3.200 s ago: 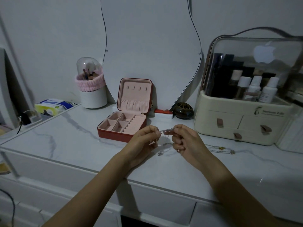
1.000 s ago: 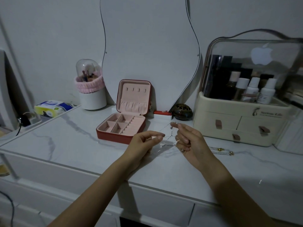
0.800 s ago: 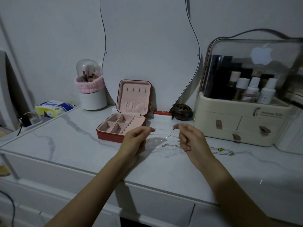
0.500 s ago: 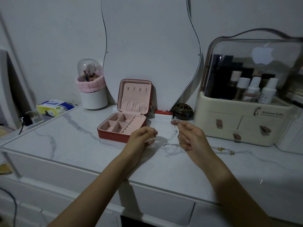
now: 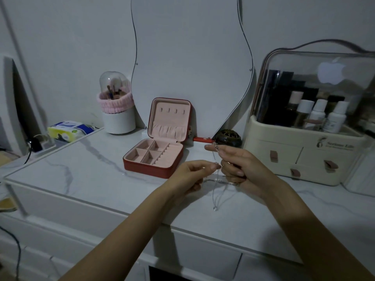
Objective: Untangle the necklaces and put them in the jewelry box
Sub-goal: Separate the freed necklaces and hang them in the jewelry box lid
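- The necklaces (image 5: 216,184) are thin silver chains held in the air above the table (image 5: 81,169), between the two hands; some strands hang down in loops, with a small pendant at the lowest point.
- The right hand (image 5: 239,169) is raised a little higher and pinches one chain end between thumb and first finger, so its grip is closed on the necklaces.
- The left hand (image 5: 190,175) pinches another part of the chains just beside the right hand, fingers curled; its grip is also closed on them.
- The strands between the hands appear to cross each other, so I judge the untangling is not finished. How many chains there are, I cannot tell.
- The jewelry box (image 5: 156,157) stands open on the table, to the left of the hands and a little behind. All its pink compartments look empty, so nothing is put away yet.
- What is left, as I judge: to separate the chains fully, then to lay each in the box.
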